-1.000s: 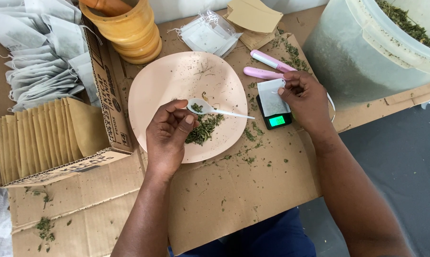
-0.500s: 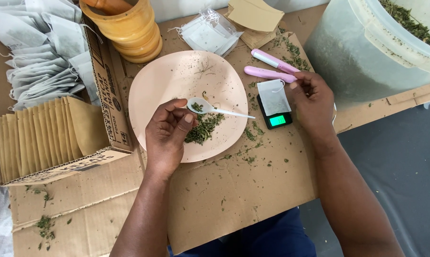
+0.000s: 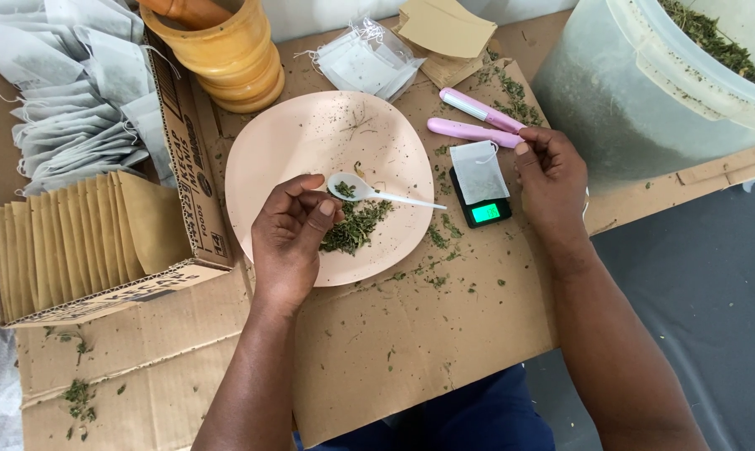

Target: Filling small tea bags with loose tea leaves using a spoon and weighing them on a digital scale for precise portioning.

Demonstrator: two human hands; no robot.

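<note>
My left hand (image 3: 290, 238) rests on the near edge of a pink plate (image 3: 294, 142) and pinches a white plastic spoon (image 3: 369, 193) at its bowl end. The bowl holds a little dried green herb, and a small herb pile (image 3: 357, 225) lies on the plate beside my fingers. A white tea bag (image 3: 478, 171) lies on a small black scale (image 3: 482, 210) with a lit green display. My right hand (image 3: 553, 184) sits just right of the scale with its fingers curled, apart from the bag, and nothing shows in it.
Two pink-handled tools (image 3: 473, 117) lie behind the scale. A wooden mortar (image 3: 223, 54), a packet of empty tea bags (image 3: 365, 63) and brown envelopes (image 3: 444, 38) stand at the back. A cardboard box (image 3: 190, 159) of bags is left, a herb tub (image 3: 645, 92) right.
My right hand let go of the tea bag's top corner and drew back to the right, leaving the bag on the scale. My left hand and the spoon barely moved.
</note>
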